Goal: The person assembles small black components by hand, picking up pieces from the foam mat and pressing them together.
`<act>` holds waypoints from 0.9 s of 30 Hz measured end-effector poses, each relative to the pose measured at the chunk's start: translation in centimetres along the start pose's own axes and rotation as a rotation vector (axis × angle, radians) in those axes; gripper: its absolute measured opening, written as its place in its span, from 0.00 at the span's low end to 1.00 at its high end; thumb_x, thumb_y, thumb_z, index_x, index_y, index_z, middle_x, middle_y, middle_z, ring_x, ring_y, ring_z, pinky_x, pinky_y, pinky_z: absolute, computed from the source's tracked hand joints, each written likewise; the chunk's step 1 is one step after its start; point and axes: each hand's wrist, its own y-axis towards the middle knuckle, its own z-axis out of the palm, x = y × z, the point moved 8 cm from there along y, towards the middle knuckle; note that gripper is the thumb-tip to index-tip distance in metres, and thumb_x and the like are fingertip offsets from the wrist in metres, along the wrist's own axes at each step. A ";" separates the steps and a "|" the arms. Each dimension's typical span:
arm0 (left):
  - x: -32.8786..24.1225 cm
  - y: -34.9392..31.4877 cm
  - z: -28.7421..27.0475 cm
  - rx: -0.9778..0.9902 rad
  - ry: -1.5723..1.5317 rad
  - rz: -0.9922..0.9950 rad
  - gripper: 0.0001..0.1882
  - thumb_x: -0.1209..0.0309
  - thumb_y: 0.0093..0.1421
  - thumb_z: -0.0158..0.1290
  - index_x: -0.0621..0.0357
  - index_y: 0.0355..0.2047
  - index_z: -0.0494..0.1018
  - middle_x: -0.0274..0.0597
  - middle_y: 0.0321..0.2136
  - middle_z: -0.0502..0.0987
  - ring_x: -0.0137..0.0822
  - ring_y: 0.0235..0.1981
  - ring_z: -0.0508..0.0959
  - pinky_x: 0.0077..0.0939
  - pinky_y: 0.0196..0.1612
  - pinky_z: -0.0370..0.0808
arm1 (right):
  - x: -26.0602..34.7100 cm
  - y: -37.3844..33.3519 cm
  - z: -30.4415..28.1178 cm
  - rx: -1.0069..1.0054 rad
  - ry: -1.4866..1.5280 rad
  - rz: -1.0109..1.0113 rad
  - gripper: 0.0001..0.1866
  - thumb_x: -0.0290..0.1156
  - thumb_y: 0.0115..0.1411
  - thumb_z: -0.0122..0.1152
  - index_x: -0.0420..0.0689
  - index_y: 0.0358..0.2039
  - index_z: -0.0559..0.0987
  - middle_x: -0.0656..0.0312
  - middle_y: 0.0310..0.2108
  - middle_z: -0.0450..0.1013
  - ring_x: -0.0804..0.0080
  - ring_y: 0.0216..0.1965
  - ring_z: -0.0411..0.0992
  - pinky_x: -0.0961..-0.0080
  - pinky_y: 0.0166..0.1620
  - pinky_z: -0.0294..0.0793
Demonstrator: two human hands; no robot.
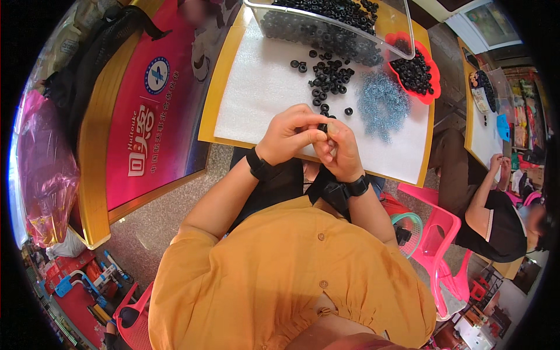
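My left hand (287, 135) and my right hand (344, 153) meet over the near edge of the white-topped table. Between the left thumb and forefinger is a small black ring-shaped part (322, 127), mostly covered by fingers. The right fingertips are pinched together against it; anything else inside them is hidden. Just beyond the hands lies a loose pile of similar black parts (330, 79), with one single black ring (348, 111) apart from it. To the right of that spreads a heap of tiny bluish, glittering pieces (382, 105), too fine to make out singly.
A clear plastic bin (326, 23) full of black parts stands at the table's far side. Beside it is a red scalloped bowl (436, 87) of black parts. A pink chair (434, 233) and a green basket (415, 224) are at right, where another person (496, 221) sits.
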 end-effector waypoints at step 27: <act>-0.5 -0.2 0.6 0.051 0.048 0.050 0.22 0.73 0.55 0.63 0.58 0.51 0.78 0.30 0.25 0.69 0.25 0.27 0.66 0.19 0.32 0.64 | -1.3 0.1 -1.0 0.175 0.353 0.132 0.23 0.42 0.67 0.46 0.31 0.39 0.78 0.62 0.20 0.71 0.78 0.13 0.62 0.86 0.13 0.57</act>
